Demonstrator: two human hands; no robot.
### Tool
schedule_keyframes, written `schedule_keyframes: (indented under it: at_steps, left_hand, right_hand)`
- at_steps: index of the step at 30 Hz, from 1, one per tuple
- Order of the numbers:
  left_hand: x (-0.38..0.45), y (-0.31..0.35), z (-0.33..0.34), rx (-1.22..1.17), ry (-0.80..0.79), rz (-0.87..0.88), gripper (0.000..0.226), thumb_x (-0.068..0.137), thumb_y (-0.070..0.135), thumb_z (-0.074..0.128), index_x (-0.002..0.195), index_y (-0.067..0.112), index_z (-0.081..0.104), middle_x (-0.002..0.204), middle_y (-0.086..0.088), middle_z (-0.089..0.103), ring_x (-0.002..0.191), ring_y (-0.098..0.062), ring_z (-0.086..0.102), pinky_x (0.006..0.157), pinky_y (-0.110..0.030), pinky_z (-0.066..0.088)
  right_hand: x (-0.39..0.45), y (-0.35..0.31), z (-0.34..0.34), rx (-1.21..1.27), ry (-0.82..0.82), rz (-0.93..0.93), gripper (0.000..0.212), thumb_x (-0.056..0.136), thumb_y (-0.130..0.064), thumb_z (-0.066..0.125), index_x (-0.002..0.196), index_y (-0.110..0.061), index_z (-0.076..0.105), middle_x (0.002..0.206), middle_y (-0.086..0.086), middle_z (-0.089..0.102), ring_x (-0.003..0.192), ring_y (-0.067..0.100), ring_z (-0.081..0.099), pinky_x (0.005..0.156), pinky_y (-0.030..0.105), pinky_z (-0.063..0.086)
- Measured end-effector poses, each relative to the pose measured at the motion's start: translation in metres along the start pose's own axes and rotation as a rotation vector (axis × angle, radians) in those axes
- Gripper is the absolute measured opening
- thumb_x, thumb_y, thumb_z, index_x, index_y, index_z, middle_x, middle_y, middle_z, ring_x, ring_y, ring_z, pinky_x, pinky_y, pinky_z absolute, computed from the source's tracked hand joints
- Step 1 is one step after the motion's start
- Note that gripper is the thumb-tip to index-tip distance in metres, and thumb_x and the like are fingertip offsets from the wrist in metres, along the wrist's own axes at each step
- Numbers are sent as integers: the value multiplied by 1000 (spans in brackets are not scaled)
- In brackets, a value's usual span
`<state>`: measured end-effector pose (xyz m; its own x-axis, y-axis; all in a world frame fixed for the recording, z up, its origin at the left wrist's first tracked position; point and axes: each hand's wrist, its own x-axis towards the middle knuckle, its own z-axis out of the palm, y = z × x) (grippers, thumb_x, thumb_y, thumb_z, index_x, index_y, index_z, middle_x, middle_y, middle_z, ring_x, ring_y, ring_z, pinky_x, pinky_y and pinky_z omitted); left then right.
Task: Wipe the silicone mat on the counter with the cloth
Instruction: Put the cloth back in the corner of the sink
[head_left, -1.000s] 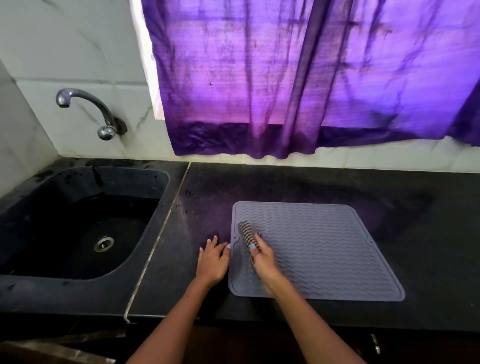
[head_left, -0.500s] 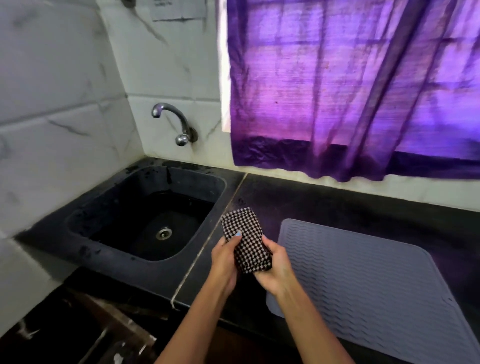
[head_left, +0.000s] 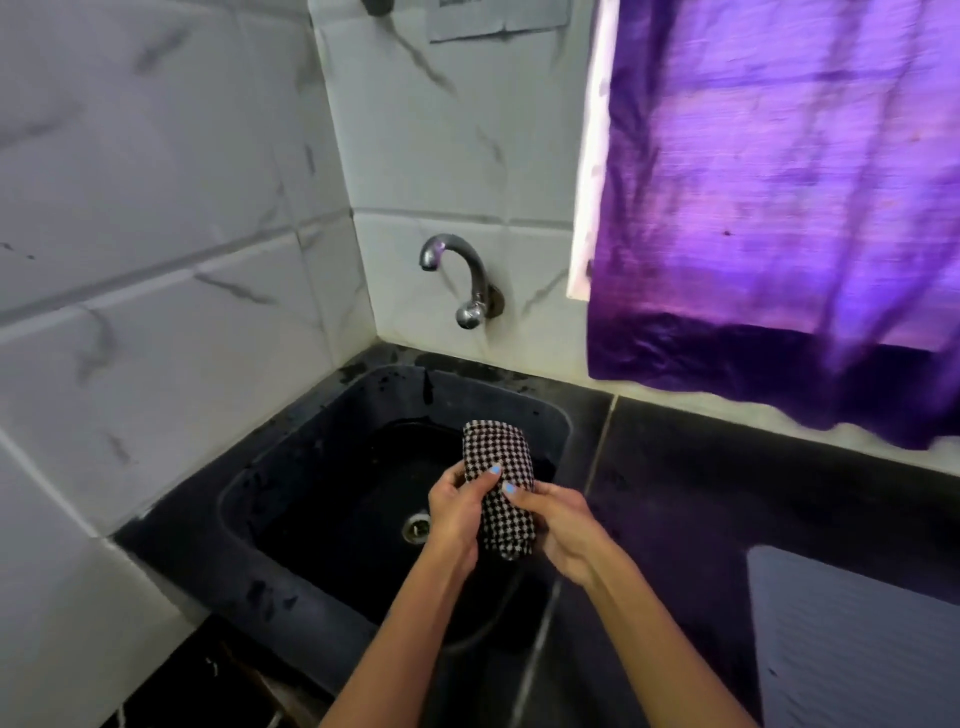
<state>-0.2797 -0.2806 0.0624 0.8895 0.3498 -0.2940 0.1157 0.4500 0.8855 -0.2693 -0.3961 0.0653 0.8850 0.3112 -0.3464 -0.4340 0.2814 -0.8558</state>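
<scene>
A black-and-white checked cloth (head_left: 500, 480), folded into a pad, is held upright over the dark sink (head_left: 322, 488). My left hand (head_left: 453, 512) grips its left side and my right hand (head_left: 563, 525) grips its right side, thumbs on the front. The grey ribbed silicone mat (head_left: 852, 644) lies on the black counter (head_left: 701, 499) at the lower right, partly cut off by the frame edge. Neither hand touches the mat.
A chrome tap (head_left: 460, 275) sticks out of the tiled wall (head_left: 156, 249) above the sink. The drain (head_left: 417, 526) shows in the basin. A purple curtain (head_left: 779, 197) hangs over the counter's back right.
The cloth left the mat and went left. Both hands took hold of it and now hold it over the sink. My view turned left too.
</scene>
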Motion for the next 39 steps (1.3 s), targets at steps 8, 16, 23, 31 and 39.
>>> schedule_keyframes:
  at_steps: [8,16,23,31,39]
  left_hand:
    - [138,52,-52,78,-92,-142,25,80,-9,59,100,6,60,101,-20,67,89,-32,64,69,-39,53]
    - [274,90,-97,156,97,-64,38,85,-5,57,120,7,51,99,-11,64,91,-26,62,75,-37,53]
    - [372,117,-103,405,48,155,84,78,-6,63,144,28,25,127,-11,54,111,-23,56,97,-41,47]
    - [469,116,-116,708,49,393,52,78,-4,58,123,22,52,131,-12,54,123,-25,51,108,-37,37]
    - [473,114,-114,1538,123,413,50,92,29,46,139,14,40,149,-19,19,132,-32,27,106,-38,25]
  right_hand:
    - [133,-14,71,-84,100,30,8,82,-4,66,89,-2,69,87,15,71,76,24,68,65,33,55]
    - [270,-17,147,-220,54,19,22,92,3,48,84,-8,66,91,15,69,86,28,66,81,42,54]
    - [397,-20,176,-442,143,-28,19,95,-6,47,104,-13,63,107,11,67,101,30,64,90,48,53]
    - [476,-21,196,-761,120,-326,42,91,-2,49,130,-15,39,114,9,57,99,18,55,84,25,45]
    - [490,-12,195,-1576,79,-577,44,96,-22,41,140,-20,40,148,11,33,134,29,30,107,38,26]
